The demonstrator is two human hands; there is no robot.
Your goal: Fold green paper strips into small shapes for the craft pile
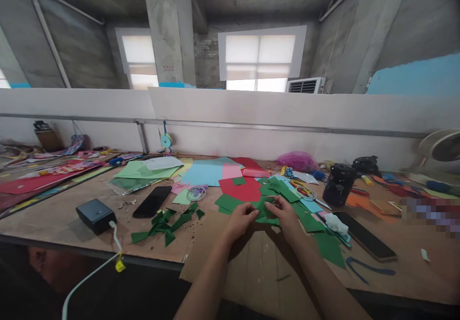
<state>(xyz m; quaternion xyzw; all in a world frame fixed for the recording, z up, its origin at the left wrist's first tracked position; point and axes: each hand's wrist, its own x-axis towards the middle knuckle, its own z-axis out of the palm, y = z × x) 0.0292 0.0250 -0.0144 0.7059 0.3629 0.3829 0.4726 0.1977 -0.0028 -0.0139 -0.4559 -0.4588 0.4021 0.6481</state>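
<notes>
Between my two hands is a piece of green paper (pixel 266 220), pinched from both sides above a sheet of brown cardboard (pixel 258 272). My left hand (pixel 240 220) is closed on its left edge, thumb and fingers together. On the other side my right hand (pixel 285 215) grips it with thumb and forefinger. The paper's exact shape is partly hidden by my fingers. Loose green paper sheets (pixel 328 248) lie to the right of my hands, and a red sheet (pixel 240 190) is just beyond them. Several folded green paper pieces (pixel 161 224) are heaped to the left.
A black phone (pixel 152 201) and a dark box with a white cable (pixel 96 215) stand at left. On the right are a dark cup (pixel 338 186), a second phone (pixel 366 236) and a crumpled white tissue (pixel 336 224). Coloured paper (pixel 203 172) lies along the back.
</notes>
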